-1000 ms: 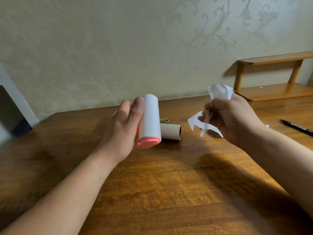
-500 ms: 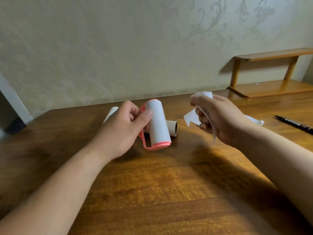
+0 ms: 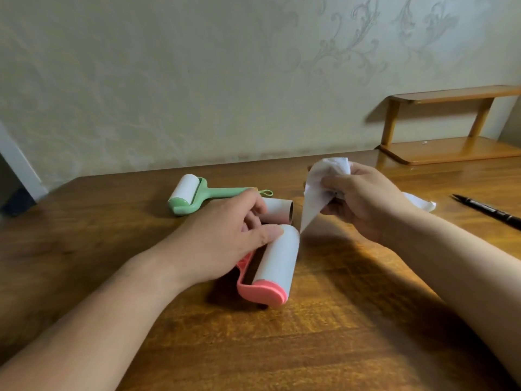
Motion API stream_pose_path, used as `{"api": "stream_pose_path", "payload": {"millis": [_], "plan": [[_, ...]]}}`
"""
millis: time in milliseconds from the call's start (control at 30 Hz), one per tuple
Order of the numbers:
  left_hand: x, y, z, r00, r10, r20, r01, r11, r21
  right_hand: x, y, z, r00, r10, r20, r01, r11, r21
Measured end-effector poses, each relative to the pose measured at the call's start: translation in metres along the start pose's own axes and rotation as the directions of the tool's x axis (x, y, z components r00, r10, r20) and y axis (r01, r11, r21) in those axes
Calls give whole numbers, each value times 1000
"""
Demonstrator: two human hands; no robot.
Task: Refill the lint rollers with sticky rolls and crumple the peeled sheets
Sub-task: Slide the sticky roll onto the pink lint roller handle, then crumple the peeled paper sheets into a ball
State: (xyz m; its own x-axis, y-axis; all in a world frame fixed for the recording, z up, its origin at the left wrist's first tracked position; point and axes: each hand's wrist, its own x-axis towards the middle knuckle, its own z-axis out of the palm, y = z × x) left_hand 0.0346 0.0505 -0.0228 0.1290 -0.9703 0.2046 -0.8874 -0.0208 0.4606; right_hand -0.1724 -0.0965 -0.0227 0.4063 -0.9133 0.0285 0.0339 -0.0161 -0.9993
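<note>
Pink lint roller with a white sticky roll lies on the wooden worktop at frame centre, the left hand resting on it, thumb touching the roll. Right of centre, the right hand grips a half-crumpled peeled sheet. Behind them lie a cardboard core and a green lint roller; a black pen sits at right.
</note>
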Motion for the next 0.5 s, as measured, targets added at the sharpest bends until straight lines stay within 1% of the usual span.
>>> {"api": "stream_pose_path", "payload": {"millis": [67, 133, 167, 200, 233, 300, 367, 400, 433, 467, 500], "plan": [[0, 5, 2, 986, 77, -145, -77, 997, 5, -5, -3, 4, 1000, -1, 23, 0, 997, 77], [1, 13, 5, 943, 191, -274, -196, 981, 11, -14, -10, 13, 998, -17, 68, 1, 976, 220], [2, 18, 7, 922, 248, -299, -253, 967, 19, -20, -14, 19, 992, -24, 121, -13, 954, 298], [2, 23, 9, 906, 295, -303, -301, 953, 30, -27, -17, 26, 978, -37, 205, -40, 931, 362], [4, 26, 12, 891, 333, -307, -340, 940, 33, -34, -20, 33, 949, -57, 309, -71, 918, 389], [6, 26, 17, 867, 367, -337, -388, 922, 5, -45, -25, 42, 882, -96, 460, -76, 937, 342], [9, 22, 18, 843, 346, -411, -391, 920, -28, -48, -28, 42, 827, -124, 549, -30, 964, 263], [10, 19, 19, 830, 323, -455, -376, 926, -28, -46, -29, 39, 815, -114, 569, -10, 978, 210], [11, 17, 19, 823, 287, -489, -349, 936, -38, -43, -32, 34, 818, -86, 568, 0, 989, 151], [13, 14, 19, 828, 240, -506, -315, 947, -66, -38, -32, 26, 840, -65, 538, 26, 997, 79], [14, 12, 19, 839, 186, -512, -276, 955, -106, -30, -32, 16, 886, -65, 460, 90, 995, -34]]}}
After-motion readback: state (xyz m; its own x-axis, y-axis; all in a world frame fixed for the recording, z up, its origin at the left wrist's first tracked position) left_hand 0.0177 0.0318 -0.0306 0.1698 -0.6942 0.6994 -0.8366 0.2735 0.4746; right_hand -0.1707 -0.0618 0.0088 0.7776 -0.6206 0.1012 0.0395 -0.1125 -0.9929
